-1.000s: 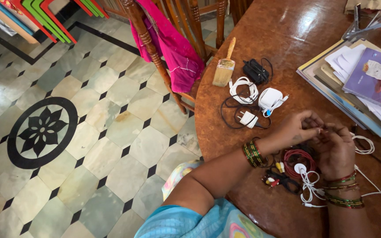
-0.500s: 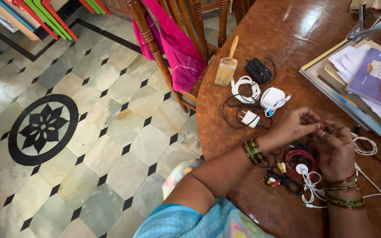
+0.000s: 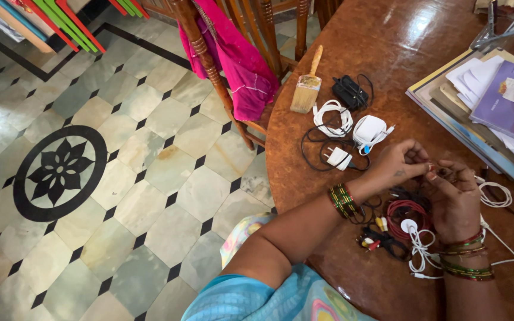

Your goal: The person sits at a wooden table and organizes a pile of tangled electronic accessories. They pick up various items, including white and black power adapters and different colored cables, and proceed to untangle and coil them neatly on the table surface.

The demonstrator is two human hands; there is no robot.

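Overhead, both hands, left hand point(image 3: 398, 163) and right hand point(image 3: 456, 199), pinch something tiny above a round wooden table point(image 3: 388, 35); patterned tiled floor point(image 3: 120, 178) beside.

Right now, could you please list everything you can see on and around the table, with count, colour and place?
Paintbrush: one, wooden handle, far edge of table.
Black charger: one, beside the brush.
White coiled cable: one, below the brush.
White adapter: one, cable wrapped round it, right of that coil.
White plug: one, on a black cord, left of the hands.
Red cable coil: one, under the hands.
White loose cables: a few, by the right wrist.
Books and papers: one stack, mixed colours, right side.
Round table: one, brown.
Wooden chair: one, pink cloth draped on it.
Left hand: pinching something small, not identifiable.
Right hand: fingertips meet the left hand.
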